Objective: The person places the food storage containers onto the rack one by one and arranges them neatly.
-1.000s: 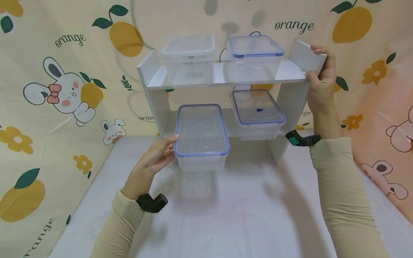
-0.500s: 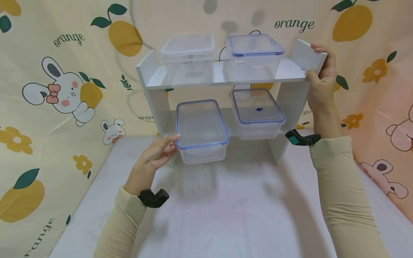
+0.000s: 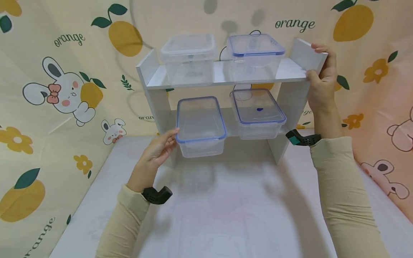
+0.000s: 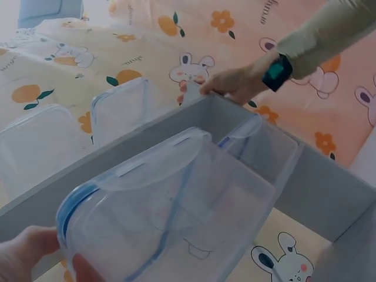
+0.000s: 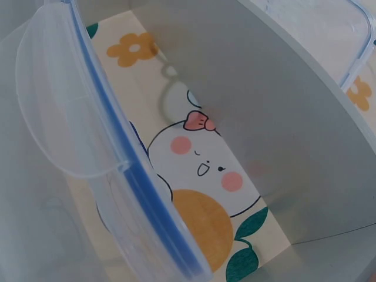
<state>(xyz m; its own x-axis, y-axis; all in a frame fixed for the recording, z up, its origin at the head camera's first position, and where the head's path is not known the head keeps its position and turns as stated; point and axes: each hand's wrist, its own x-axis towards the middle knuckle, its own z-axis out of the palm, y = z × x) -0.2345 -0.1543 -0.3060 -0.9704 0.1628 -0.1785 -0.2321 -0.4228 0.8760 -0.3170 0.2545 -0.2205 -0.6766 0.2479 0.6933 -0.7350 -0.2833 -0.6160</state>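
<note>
My left hand pinches the left edge of a clear food container with a blue-rimmed lid. In the head view this container overlaps the lower shelf of a white two-tier rack, its front end jutting past the shelf edge. The left wrist view shows the thumb and a finger at the corner of the same food container. My right hand grips the top of the rack's right side panel. A second blue-rimmed container sits on the lower shelf at right.
On the upper shelf stand a container with a frosted lid at left and a blue-lidded container at right. A white tabletop lies under the rack. Patterned cloth hangs behind and at both sides.
My left hand has moved the food container up and away from me, toward the lower shelf. My right hand stays on the side panel, and the other containers keep their places.
</note>
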